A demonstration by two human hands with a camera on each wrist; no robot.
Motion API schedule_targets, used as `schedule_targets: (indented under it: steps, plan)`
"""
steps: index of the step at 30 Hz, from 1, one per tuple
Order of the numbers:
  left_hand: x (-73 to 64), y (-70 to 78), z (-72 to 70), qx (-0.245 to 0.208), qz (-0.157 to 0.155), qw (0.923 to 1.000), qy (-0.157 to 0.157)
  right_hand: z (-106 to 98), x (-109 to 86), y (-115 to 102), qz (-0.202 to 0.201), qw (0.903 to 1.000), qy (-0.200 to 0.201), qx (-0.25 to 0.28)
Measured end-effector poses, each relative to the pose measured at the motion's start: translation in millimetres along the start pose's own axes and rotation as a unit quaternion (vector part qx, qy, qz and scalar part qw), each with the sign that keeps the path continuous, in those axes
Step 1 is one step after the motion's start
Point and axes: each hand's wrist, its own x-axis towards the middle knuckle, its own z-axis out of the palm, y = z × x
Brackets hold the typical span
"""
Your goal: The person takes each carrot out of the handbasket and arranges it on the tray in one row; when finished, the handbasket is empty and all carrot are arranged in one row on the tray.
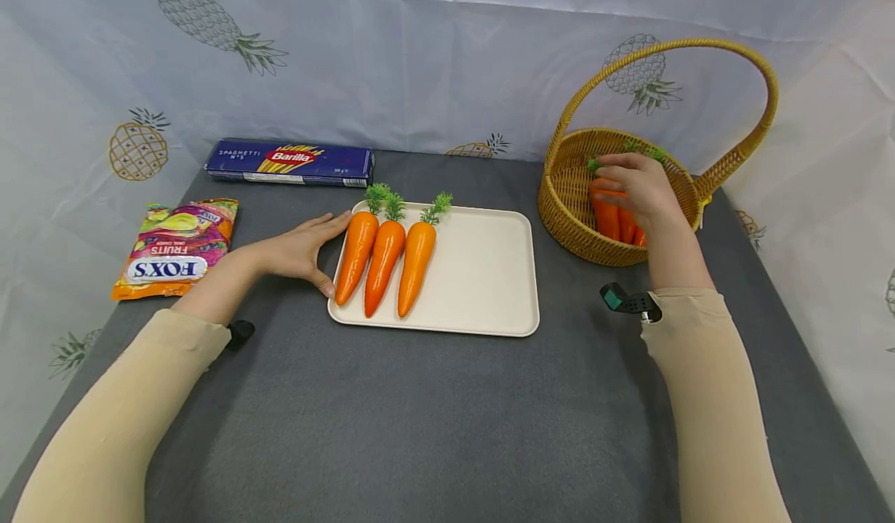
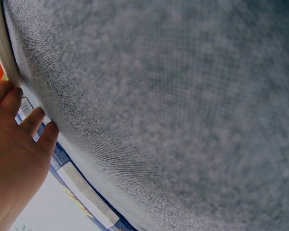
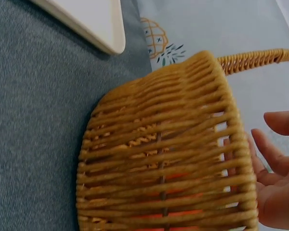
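Observation:
Three toy carrots with green frilly tops lie side by side on the left part of a cream tray. At the tray's left rim, my left hand is spread, its thumb low and its fingertips at the upper left corner. My right hand is over the opening of a wicker basket, fingers loosely bent and nothing held in them. Below that hand, more orange carrots lie inside the basket, partly hidden by it. The right wrist view shows the fingers just past the woven rim.
A blue spaghetti box lies along the back left of the grey table. A bag of fruit candy lies at the left, near my left forearm. The basket's tall handle arches above my right hand. Pineapple-print cloth hangs behind.

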Motion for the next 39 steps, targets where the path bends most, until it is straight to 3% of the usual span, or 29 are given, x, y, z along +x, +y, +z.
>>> schedule_targets:
  steps: [12, 18, 23, 31, 39]
  plan:
    - [0.8, -0.7, -0.4, 0.000, 0.006, 1.0000, -0.001, -17, 7.0, 9, 0.021, 0.9996, 0.017, 0.005]
    - [1.0, -1.3, -0.2, 0.001, 0.006, 1.0000, 0.001, -20, 11.7, 13, 0.022, 0.9968, 0.040, -0.066]
    - [0.2, -1.5, 0.0, 0.000, 0.005, 1.0000, 0.000, -18, 15.8, 14, 0.026, 0.9873, 0.056, -0.147]
    - [-0.4, -0.4, 0.1, -0.002, 0.002, 1.0000, -0.001, -18, 20.2, 15, 0.045, 0.9773, 0.060, -0.198]
    - [-1.0, 0.3, 0.0, -0.002, 0.002, 1.0000, 0.001, -12, 21.6, 23, 0.040, 0.9608, 0.070, -0.265]
